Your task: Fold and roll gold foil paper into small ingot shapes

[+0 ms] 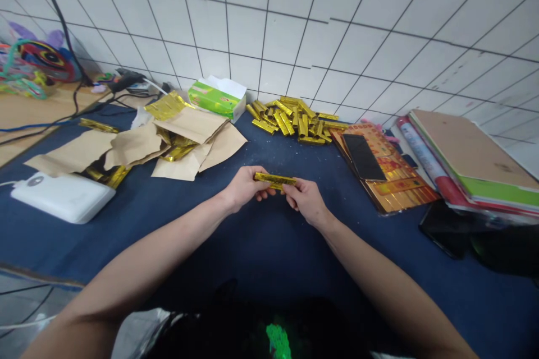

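Note:
Both my hands meet over the dark blue cloth, holding one folded strip of gold foil paper [274,180] between them. My left hand [244,186] pinches its left end and my right hand [306,199] pinches its right end. Behind them, against the tiled wall, lies a pile of several finished gold foil rolls [292,119]. To the left, brown paper wrappers [138,148] lie spread open with more gold foil sheets [168,105] among them.
A white box-shaped device [63,196] sits at the left. A green tissue box [217,98] stands by the wall. At right are a stack of printed gold sheets with a phone [364,157] on top, a pile of books [467,162] and another phone [446,230].

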